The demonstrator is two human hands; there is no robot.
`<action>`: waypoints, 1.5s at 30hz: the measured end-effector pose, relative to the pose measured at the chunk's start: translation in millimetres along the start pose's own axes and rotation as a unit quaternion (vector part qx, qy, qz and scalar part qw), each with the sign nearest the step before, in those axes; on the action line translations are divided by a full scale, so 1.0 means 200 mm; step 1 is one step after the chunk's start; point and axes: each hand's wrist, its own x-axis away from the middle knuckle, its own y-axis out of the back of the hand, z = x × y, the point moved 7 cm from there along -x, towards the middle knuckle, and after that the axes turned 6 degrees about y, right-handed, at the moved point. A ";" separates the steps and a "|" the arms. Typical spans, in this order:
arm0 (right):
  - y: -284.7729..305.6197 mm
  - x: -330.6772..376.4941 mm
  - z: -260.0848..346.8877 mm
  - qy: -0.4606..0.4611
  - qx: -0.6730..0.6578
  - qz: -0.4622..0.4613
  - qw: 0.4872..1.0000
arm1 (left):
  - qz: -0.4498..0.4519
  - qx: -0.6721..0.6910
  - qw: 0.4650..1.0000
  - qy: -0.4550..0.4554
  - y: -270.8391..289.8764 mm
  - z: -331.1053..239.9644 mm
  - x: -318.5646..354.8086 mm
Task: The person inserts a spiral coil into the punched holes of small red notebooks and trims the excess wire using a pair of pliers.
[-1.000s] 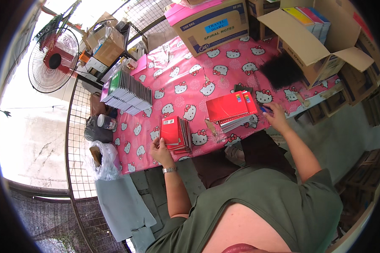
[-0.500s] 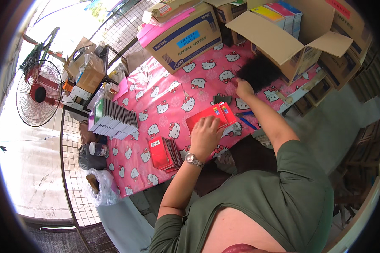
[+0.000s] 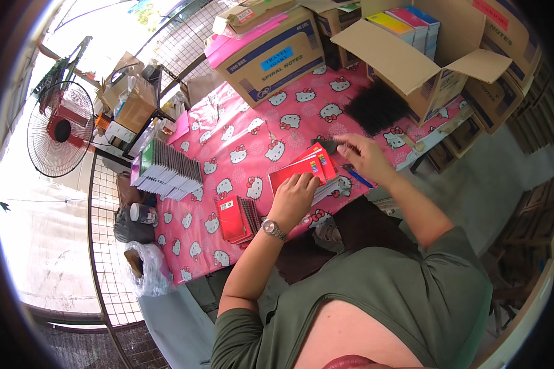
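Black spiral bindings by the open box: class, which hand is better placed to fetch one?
Probably the right hand: it hovers nearest the black spiral bindings, while the left hand rests flat on the red notebook.

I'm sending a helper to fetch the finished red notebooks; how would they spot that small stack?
Start at the pink cartoon-cat tablecloth. Near its front edge, beside the left hand, lies the small stack of red notebooks. Unlike the bigger pale fanned pile, it is red and spiral-edged.

Head-worn fisheye, downward over table point(image 3: 240, 132)
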 end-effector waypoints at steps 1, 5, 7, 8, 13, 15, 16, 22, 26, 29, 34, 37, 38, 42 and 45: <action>-0.02 0.03 0.01 0.016 -0.013 -0.018 1.000 | -0.011 0.020 1.000 -0.001 0.01 0.00 0.00; -0.09 0.10 0.04 0.023 -0.027 -0.046 0.998 | -0.010 0.174 0.983 0.059 0.11 0.14 -0.02; -0.11 0.11 0.07 0.042 -0.059 -0.101 0.992 | -0.015 0.120 0.986 0.110 0.19 0.17 -0.08; -0.12 0.10 0.10 0.054 -0.073 -0.127 0.988 | -0.020 0.094 0.986 0.136 0.23 0.18 -0.10; -0.34 0.08 0.17 0.020 -0.112 -0.026 0.993 | -0.089 0.018 0.985 0.146 0.16 0.14 -0.18; -0.30 0.04 0.12 -0.003 -0.166 -0.011 0.986 | -0.082 0.034 0.986 0.139 0.16 0.14 -0.18; -0.25 0.00 0.12 -0.010 -0.124 0.019 0.992 | -0.077 0.044 0.987 0.137 0.16 0.14 -0.17; -0.10 -0.14 0.20 0.130 0.017 0.022 0.991 | -0.058 0.060 0.991 0.105 0.18 0.14 -0.16; -0.13 -0.14 0.21 0.154 0.027 0.067 0.985 | -0.060 0.066 0.991 0.097 0.18 0.14 -0.16; -0.17 -0.17 0.12 0.089 0.001 0.152 0.984 | -0.064 0.064 0.992 0.093 0.18 0.14 -0.17; -0.18 -0.17 0.11 -0.136 -0.105 0.220 0.960 | -0.098 0.103 0.983 0.112 0.17 0.13 -0.16; -0.14 -0.17 0.20 0.144 0.002 0.151 0.978 | -0.085 0.106 0.984 0.114 0.17 0.12 -0.17; -0.14 -0.16 0.21 0.194 0.025 0.139 0.971 | -0.073 0.097 0.987 0.110 0.17 0.12 -0.17; -0.18 -0.19 0.10 -0.011 -0.010 0.240 0.971 | -0.058 0.097 0.987 0.116 0.17 0.14 -0.18; -0.15 -0.17 0.21 0.009 0.002 0.230 0.973 | -0.077 0.084 0.987 0.109 0.18 0.13 -0.18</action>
